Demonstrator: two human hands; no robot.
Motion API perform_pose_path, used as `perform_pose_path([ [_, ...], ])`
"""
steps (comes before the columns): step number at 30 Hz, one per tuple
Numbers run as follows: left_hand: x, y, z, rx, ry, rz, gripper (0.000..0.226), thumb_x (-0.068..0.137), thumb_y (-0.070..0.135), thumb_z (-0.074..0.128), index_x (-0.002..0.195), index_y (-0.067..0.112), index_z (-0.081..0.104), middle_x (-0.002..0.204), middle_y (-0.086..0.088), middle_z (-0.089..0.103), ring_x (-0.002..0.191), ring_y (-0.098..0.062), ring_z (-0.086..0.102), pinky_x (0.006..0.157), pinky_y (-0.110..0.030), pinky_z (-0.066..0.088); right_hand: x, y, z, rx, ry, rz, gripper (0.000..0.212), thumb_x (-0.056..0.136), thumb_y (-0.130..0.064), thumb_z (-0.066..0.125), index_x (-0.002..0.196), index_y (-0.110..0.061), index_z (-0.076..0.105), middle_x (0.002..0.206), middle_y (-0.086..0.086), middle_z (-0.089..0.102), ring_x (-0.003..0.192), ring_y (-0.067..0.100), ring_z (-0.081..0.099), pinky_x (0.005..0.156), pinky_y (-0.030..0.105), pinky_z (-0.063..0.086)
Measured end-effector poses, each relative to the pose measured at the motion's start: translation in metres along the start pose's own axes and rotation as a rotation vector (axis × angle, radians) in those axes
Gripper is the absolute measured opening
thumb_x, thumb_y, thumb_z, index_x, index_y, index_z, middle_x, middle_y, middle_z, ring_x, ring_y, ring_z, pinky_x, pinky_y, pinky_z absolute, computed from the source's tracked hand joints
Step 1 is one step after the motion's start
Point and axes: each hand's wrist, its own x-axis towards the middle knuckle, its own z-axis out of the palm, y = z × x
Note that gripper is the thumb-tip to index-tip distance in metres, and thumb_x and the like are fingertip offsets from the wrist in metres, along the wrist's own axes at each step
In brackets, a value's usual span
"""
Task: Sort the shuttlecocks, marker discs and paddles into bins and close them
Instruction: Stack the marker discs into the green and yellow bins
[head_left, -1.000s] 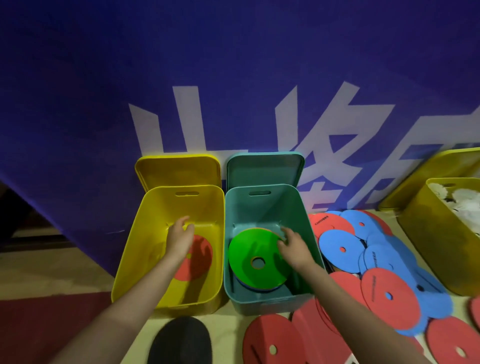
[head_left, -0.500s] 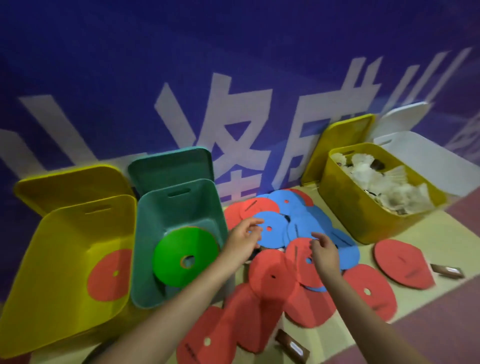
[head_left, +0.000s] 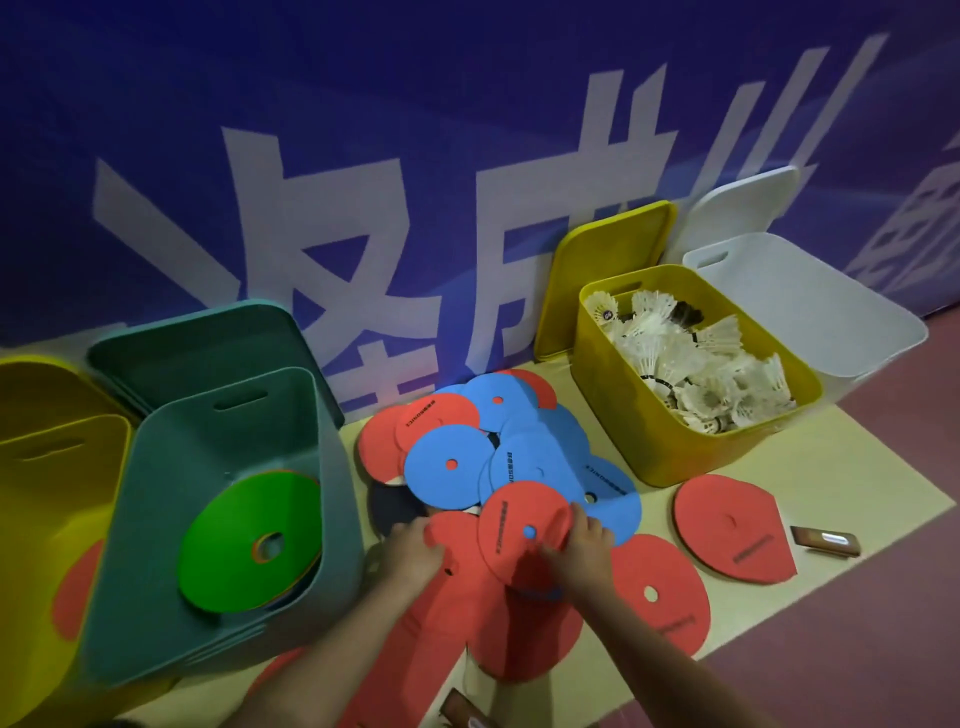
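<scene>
A pile of red and blue marker discs (head_left: 470, 465) lies on the floor between the bins. My right hand (head_left: 582, 551) grips the edge of a red disc (head_left: 519, 525) on top of the pile. Just left of it, my left hand (head_left: 410, 556) rests on another red piece (head_left: 457, 545); whether it grips is unclear. The teal bin (head_left: 332, 467) at left holds a green disc (head_left: 244, 545) on a stack. A yellow bin (head_left: 31, 499) at far left holds a red disc (head_left: 78, 587). Another yellow bin (head_left: 623, 415) at right is full of white shuttlecocks (head_left: 691, 358).
An open white bin (head_left: 831, 306) stands at far right, its lid leaning on the blue banner wall. Red paddles (head_left: 732, 530) with brown handles lie on the floor at right and near my arms. A dark paddle (head_left: 389, 506) peeks from under the pile.
My view swung right from the two left bins to the disc pile. Both hands left the bins and came down on red discs at the pile's near edge.
</scene>
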Motion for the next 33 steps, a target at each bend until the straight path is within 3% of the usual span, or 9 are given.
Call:
perform_pose_path([
  [2, 0.003, -0.005, 0.004, 0.023, 0.053, -0.010, 0.054, 0.076, 0.044, 0.053, 0.128, 0.031, 0.051, 0.117, -0.006, 0.053, 0.102, -0.029, 0.061, 0.088, -0.036, 0.051, -0.001, 0.004, 0.001, -0.042, -0.032, -0.023, 0.084, 0.073, -0.047, 0.070, 0.140, -0.006, 0.040, 0.117, 0.020, 0.050, 0.108, 0.038, 0.043, 0.095, 0.044, 0.034],
  [7, -0.002, -0.003, 0.010, -0.019, 0.098, 0.060, 0.050, 0.077, 0.032, 0.060, 0.127, 0.032, 0.052, 0.105, -0.002, 0.050, 0.093, -0.024, 0.060, 0.084, -0.039, 0.051, 0.004, 0.013, 0.004, -0.058, -0.025, -0.028, 0.075, 0.069, -0.025, 0.069, 0.138, -0.007, 0.043, 0.108, 0.020, 0.052, 0.098, 0.038, 0.046, 0.087, 0.044, 0.040],
  [11, 0.002, -0.001, 0.008, -0.059, 0.092, 0.085, 0.037, 0.080, 0.028, 0.062, 0.117, 0.031, 0.063, 0.097, 0.002, 0.050, 0.090, -0.022, 0.061, 0.085, -0.037, 0.051, 0.020, 0.006, -0.007, 0.123, -0.144, 0.144, 0.033, 0.078, -0.023, 0.059, 0.108, -0.017, 0.049, 0.102, 0.011, 0.063, 0.098, 0.035, 0.058, 0.081, 0.038, 0.045],
  [16, 0.004, -0.005, 0.003, -0.085, 0.023, 0.099, 0.029, 0.079, 0.029, 0.069, 0.107, 0.033, 0.062, 0.101, 0.005, 0.050, 0.094, -0.014, 0.059, 0.091, -0.034, 0.049, 0.009, 0.008, -0.007, 0.221, -0.169, 0.018, 0.011, 0.081, -0.014, 0.060, 0.089, -0.020, 0.056, 0.091, 0.004, 0.063, 0.092, 0.027, 0.062, 0.069, 0.031, 0.040],
  [22, -0.008, -0.008, 0.002, -0.210, -0.086, 0.197, 0.026, 0.089, 0.010, 0.060, 0.107, 0.025, 0.050, 0.108, 0.006, 0.060, 0.104, -0.012, 0.058, 0.086, -0.028, 0.049, -0.026, 0.004, -0.008, 0.417, -0.053, 0.098, 0.012, 0.089, -0.005, 0.050, 0.097, -0.014, 0.049, 0.085, 0.004, 0.059, 0.089, 0.033, 0.061, 0.067, 0.034, 0.039],
  [26, -0.021, -0.011, -0.012, -0.315, -0.075, 0.340, 0.044, 0.091, 0.004, 0.054, 0.107, 0.045, 0.052, 0.118, 0.009, 0.060, 0.111, -0.010, 0.056, 0.096, -0.028, 0.047, -0.041, -0.010, -0.015, 0.675, -0.038, 0.197, 0.048, 0.081, -0.009, 0.051, 0.129, -0.008, 0.050, 0.088, 0.007, 0.058, 0.079, 0.024, 0.055, 0.067, 0.031, 0.042],
  [28, -0.025, -0.015, -0.028, -0.392, -0.006, 0.372, 0.042, 0.090, 0.002, 0.053, 0.108, 0.041, 0.056, 0.117, 0.009, 0.061, 0.114, -0.012, 0.056, 0.101, -0.028, 0.043, -0.042, -0.018, -0.022, 0.885, -0.004, 0.300, 0.059, 0.070, -0.014, 0.049, 0.128, -0.002, 0.054, 0.085, 0.012, 0.059, 0.070, 0.021, 0.052, 0.057, 0.026, 0.043],
  [30, -0.034, -0.016, -0.051, -0.505, 0.080, 0.386, 0.037, 0.090, -0.001, 0.052, 0.114, 0.027, 0.060, 0.121, 0.005, 0.059, 0.116, -0.013, 0.053, 0.100, -0.021, 0.039, -0.042, -0.031, -0.030, 1.020, 0.048, 0.352, 0.044, 0.080, -0.005, 0.052, 0.124, 0.000, 0.058, 0.098, 0.013, 0.062, 0.080, 0.023, 0.055, 0.060, 0.023, 0.045],
  [33, -0.057, -0.016, -0.091, -0.784, 0.144, 0.411, 0.037, 0.090, -0.007, 0.047, 0.113, 0.019, 0.060, 0.123, -0.003, 0.059, 0.114, -0.015, 0.053, 0.091, -0.011, 0.039, -0.046, -0.061, -0.039, 1.202, 0.043, 0.325, 0.037, 0.092, 0.004, 0.042, 0.125, 0.000, 0.057, 0.117, 0.016, 0.060, 0.093, 0.024, 0.060, 0.078, 0.033, 0.048],
])
